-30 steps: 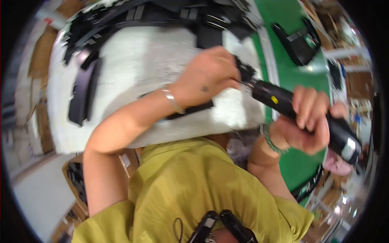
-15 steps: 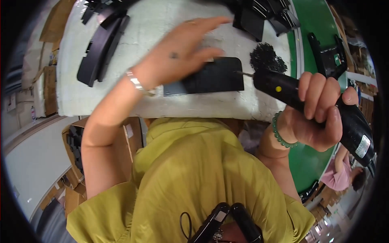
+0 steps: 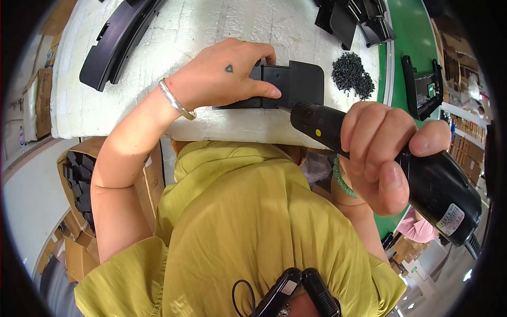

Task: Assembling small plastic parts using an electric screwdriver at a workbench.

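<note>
Because the work wants a flat, steady bed, I think, I have it on the pale padded table [image 3: 174, 31], lying near the edge closest to my body, where both forearms reach it easily. Past its right side runs the green bench [image 3: 406, 26], with a black bracket [image 3: 422, 87] resting on it, out of my way. The driver [image 3: 433, 182] is the bulkiest thing I hold: my right hand [image 3: 380, 148] has its fingers wrapped around the barrel, which slants so that the nose points left toward the work while the cord end hangs out to the right, clear of the table. A long curved part [image 3: 113, 47] lies off to the left, apart from my arm, probably to leave room. The plate [image 3: 309, 82] lies flat in front of me, with a smaller block [image 3: 277, 79] across it. My left hand [image 3: 224, 76] pinches that block: thumb flat on top, forefinger bent at the far edge, presumably so it can't slide; the other fingers are hidden. Just right of the plate sits a heap of small black screws [image 3: 351, 74], handy for the driver. Thinnest of all, the bit [image 3: 285, 109] reaches the block's near edge; whether it touches, I cannot tell.
</note>
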Demonstrator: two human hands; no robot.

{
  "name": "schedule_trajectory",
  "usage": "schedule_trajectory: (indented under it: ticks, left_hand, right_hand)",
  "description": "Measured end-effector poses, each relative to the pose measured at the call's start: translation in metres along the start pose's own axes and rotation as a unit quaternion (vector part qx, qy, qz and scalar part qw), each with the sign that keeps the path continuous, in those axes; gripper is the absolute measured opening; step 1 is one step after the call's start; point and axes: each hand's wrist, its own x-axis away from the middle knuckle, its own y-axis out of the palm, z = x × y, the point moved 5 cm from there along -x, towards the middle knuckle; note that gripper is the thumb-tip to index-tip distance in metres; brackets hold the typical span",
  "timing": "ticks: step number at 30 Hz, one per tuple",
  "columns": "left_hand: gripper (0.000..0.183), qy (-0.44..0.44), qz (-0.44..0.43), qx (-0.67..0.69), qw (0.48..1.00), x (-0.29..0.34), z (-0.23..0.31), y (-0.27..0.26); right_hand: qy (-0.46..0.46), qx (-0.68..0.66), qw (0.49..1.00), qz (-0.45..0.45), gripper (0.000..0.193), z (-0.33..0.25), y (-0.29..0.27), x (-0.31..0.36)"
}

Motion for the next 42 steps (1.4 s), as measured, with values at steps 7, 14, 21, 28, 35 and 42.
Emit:
schedule_trajectory:
  ticks: [7,14,21,28,35,42]
  left_hand:
    - [0.038,0.004,0.01,0.008,1.0,-0.003,-0.002,-0.001]
    - [0.04,0.005,0.022,0.002,1.0,-0.002,-0.005,-0.001]
    - [0.039,-0.016,-0.003,0.017,1.0,-0.003,-0.004,-0.002]
    - [0.039,-0.019,0.001,0.003,1.0,0.002,-0.005,0.0]
    - [0.041,-0.029,-0.013,0.0,1.0,0.0,-0.003,0.0]
    - [0.041,-0.014,0.062,0.011,0.998,-0.001,-0.005,-0.009]
  right_hand:
    - [-0.005,0.025,1.0,-0.008,0.029,0.0,0.004,-0.009]
    - [0.023,0.059,0.998,-0.03,0.031,0.0,0.008,-0.01]
    - [0.035,0.063,0.997,-0.021,0.027,0.006,0.014,-0.017]
    - [0.037,0.081,0.994,-0.062,0.03,0.01,0.025,-0.022]
    - [0.045,0.101,0.988,-0.105,0.03,0.012,0.028,-0.026]
    - [0.002,-0.016,0.997,0.071,0.023,0.009,0.016,-0.021]
